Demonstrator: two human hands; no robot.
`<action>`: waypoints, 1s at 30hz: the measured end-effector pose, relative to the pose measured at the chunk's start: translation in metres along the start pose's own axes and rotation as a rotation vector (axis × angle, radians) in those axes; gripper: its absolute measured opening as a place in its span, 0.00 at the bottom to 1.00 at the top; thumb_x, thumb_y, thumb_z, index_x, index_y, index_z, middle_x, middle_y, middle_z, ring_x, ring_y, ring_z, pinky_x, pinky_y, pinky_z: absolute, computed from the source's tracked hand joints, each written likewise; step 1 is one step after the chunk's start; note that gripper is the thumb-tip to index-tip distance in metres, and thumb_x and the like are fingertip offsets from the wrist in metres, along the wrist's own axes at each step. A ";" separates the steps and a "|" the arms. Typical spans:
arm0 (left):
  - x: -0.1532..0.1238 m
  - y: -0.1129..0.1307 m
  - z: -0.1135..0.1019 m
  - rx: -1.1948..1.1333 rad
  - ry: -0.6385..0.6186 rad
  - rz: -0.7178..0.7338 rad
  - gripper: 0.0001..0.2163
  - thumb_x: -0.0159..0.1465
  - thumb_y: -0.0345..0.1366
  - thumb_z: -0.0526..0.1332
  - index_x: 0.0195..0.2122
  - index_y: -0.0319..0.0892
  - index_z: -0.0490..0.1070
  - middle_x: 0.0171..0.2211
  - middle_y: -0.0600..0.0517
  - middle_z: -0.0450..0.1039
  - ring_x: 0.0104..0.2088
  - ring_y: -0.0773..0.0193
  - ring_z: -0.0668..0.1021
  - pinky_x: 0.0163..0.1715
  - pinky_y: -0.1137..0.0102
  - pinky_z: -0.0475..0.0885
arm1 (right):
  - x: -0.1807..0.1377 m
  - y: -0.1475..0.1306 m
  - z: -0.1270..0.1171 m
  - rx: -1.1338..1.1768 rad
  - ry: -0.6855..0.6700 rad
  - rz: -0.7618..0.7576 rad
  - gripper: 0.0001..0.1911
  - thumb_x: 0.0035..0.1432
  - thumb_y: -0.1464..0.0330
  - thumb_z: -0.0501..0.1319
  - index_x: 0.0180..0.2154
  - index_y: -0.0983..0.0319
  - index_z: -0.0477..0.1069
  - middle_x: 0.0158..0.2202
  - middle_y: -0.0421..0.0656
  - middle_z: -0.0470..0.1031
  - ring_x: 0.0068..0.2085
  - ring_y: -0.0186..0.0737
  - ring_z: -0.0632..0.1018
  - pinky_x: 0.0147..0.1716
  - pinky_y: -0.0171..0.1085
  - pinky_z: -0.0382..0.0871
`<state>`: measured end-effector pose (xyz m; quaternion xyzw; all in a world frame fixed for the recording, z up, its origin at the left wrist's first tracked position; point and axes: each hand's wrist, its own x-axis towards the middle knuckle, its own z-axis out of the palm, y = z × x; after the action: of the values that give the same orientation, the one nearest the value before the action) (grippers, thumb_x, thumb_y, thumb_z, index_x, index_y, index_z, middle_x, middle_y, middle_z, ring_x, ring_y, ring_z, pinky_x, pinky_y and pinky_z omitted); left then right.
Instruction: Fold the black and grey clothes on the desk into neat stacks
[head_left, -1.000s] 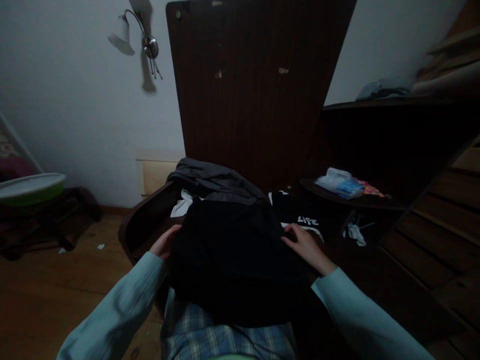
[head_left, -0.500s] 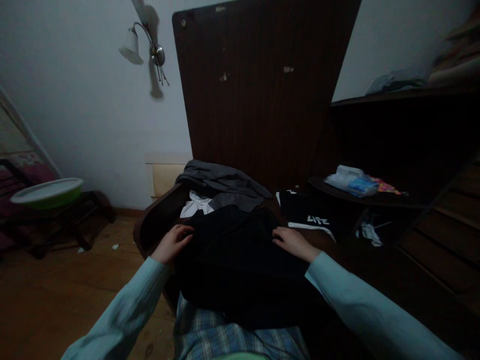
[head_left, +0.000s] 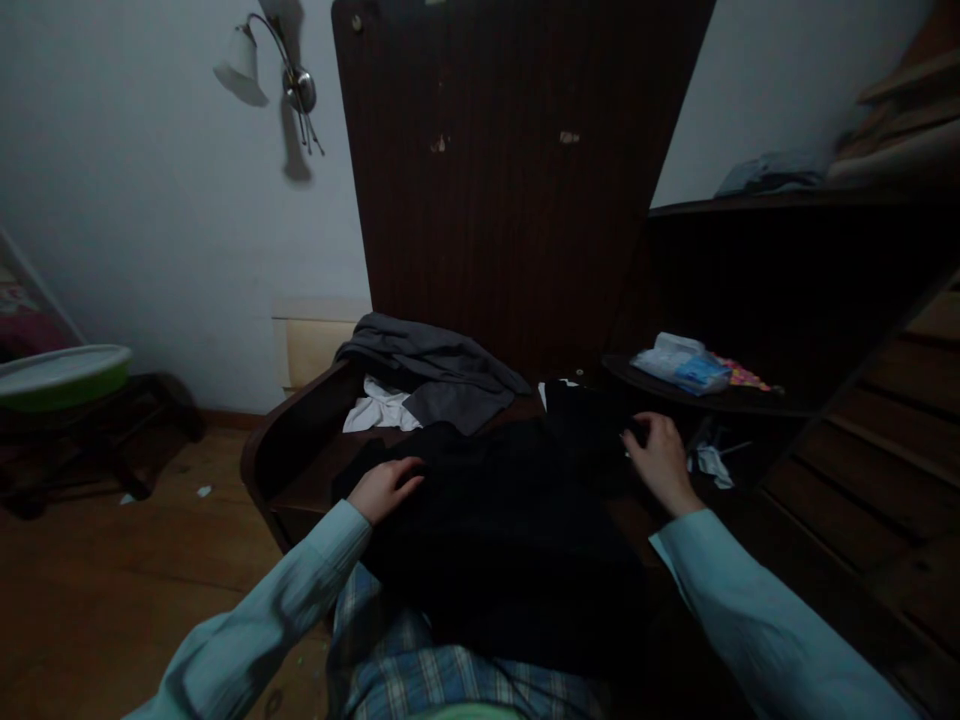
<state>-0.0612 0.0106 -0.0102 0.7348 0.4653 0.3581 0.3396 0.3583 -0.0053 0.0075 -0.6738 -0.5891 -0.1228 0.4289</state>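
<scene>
A black garment is spread over the dark wooden surface in front of me and hangs down over my lap; its dark folds are hard to make out. My left hand is on its left part, fingers curved and closed on the cloth, with a corner of the garment reaching out beyond the wrist. Farther right, my right hand is raised a little, thumb and forefinger pinching the black cloth at its right side. Behind it lie a crumpled grey garment and a white cloth.
A low dark wooden side wall bounds the surface on the left. At right, a curved shelf bears a blue-and-white plastic packet. A green basin stands on a stool at far left. A tall dark panel rises behind.
My right hand has moved right and up, drawing black cloth over the folded black garment with white lettering. My left hand has shifted right. The view has turned slightly right.
</scene>
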 end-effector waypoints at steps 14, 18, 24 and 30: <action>-0.007 -0.016 0.023 0.390 -0.211 0.111 0.22 0.54 0.46 0.58 0.49 0.45 0.65 0.55 0.45 0.59 0.57 0.51 0.57 0.55 0.56 0.50 | -0.066 -0.115 0.052 -0.110 -0.925 -0.498 0.29 0.56 0.57 0.50 0.55 0.67 0.57 0.57 0.56 0.56 0.57 0.51 0.59 0.51 0.45 0.57; -0.006 -0.011 0.021 0.739 -0.322 0.103 0.25 0.59 0.47 0.51 0.55 0.42 0.56 0.58 0.45 0.52 0.58 0.52 0.54 0.53 0.54 0.54 | -0.075 -0.137 0.034 -0.329 -0.910 -0.481 0.33 0.54 0.51 0.48 0.53 0.68 0.60 0.51 0.61 0.64 0.49 0.55 0.68 0.42 0.46 0.64; 0.031 -0.013 0.032 0.751 -0.364 0.139 0.24 0.59 0.45 0.53 0.55 0.44 0.55 0.58 0.46 0.53 0.58 0.53 0.54 0.53 0.52 0.53 | -0.061 -0.165 0.062 -0.326 -0.822 -0.444 0.32 0.55 0.51 0.45 0.48 0.69 0.65 0.46 0.61 0.68 0.48 0.55 0.68 0.43 0.47 0.61; 0.042 -0.023 0.008 0.598 -0.165 0.230 0.18 0.59 0.40 0.52 0.48 0.40 0.64 0.53 0.45 0.62 0.53 0.59 0.65 0.53 0.64 0.58 | -0.072 -0.153 0.105 -0.026 -0.772 -0.466 0.29 0.57 0.54 0.45 0.55 0.64 0.56 0.58 0.54 0.53 0.58 0.51 0.54 0.53 0.49 0.49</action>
<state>-0.0517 0.0561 -0.0243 0.8763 0.4345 0.1809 0.1029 0.1651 0.0113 -0.0373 -0.5249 -0.8403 0.0371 0.1301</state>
